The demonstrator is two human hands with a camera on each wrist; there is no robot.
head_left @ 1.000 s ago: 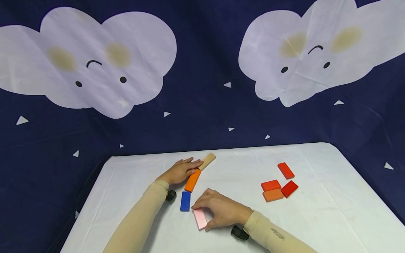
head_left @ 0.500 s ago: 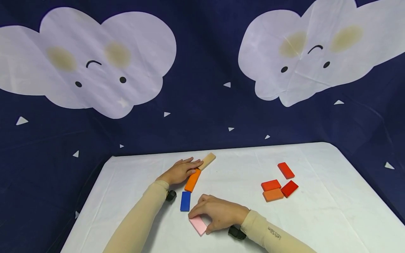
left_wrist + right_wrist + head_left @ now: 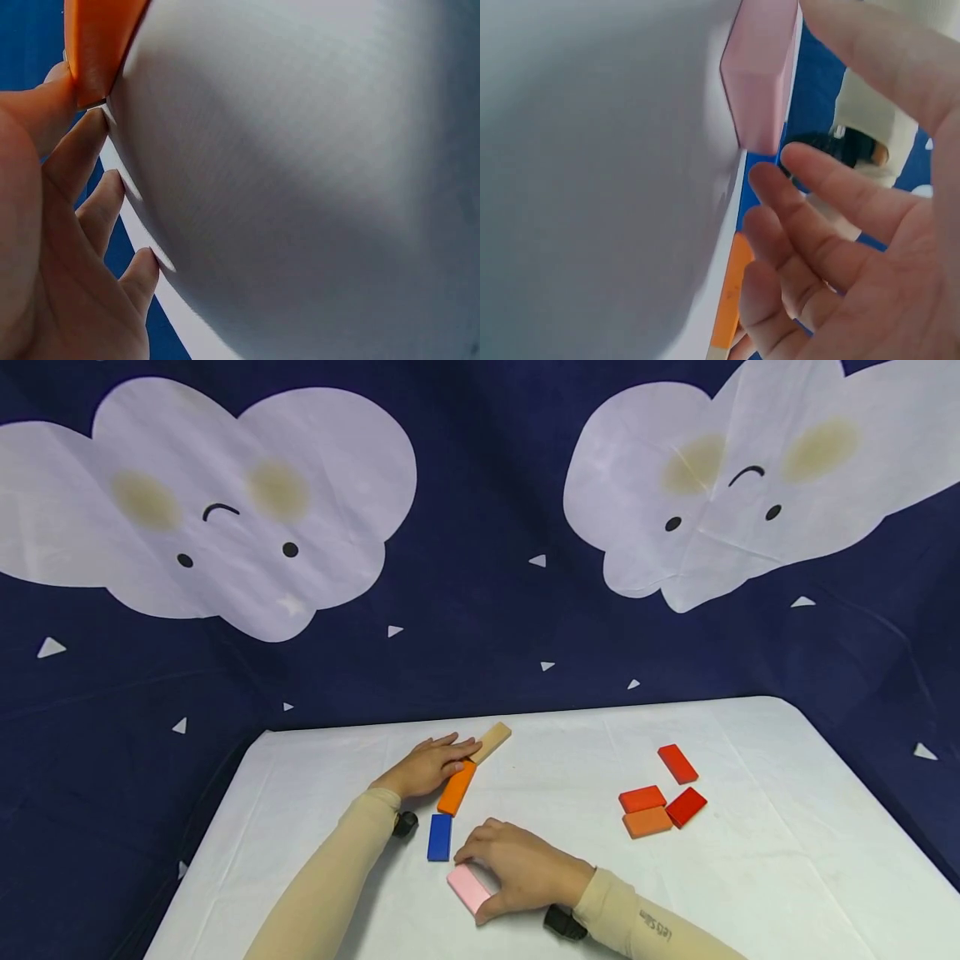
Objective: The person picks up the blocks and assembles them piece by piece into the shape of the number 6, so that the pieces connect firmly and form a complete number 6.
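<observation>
My left hand [image 3: 426,767] lies with fairly straight fingers beside an orange block [image 3: 456,790] and a pale wooden block [image 3: 492,742]. In the left wrist view, the thumb and index finger meet the end of the orange block [image 3: 103,49]. My right hand [image 3: 527,865] arches beside a pink block [image 3: 468,887] lying flat and slanted. Its thumb is at the block's near end. The right wrist view shows the index fingertip slightly apart from the pink block [image 3: 761,71], the other fingers loosely bent. A blue block [image 3: 439,837] lies between the orange and pink ones.
On the right of the white table [image 3: 555,768] lie a red block [image 3: 678,763], a second red block [image 3: 642,799], a darker red block [image 3: 686,807] and an orange-brown block [image 3: 647,822]. A dark blue cloud-patterned cloth [image 3: 480,610] hangs behind the table.
The pink block has turned so its far end points more to the left, and it moved slightly left. My right index finger has come off its far end. The left hand has stayed still.
</observation>
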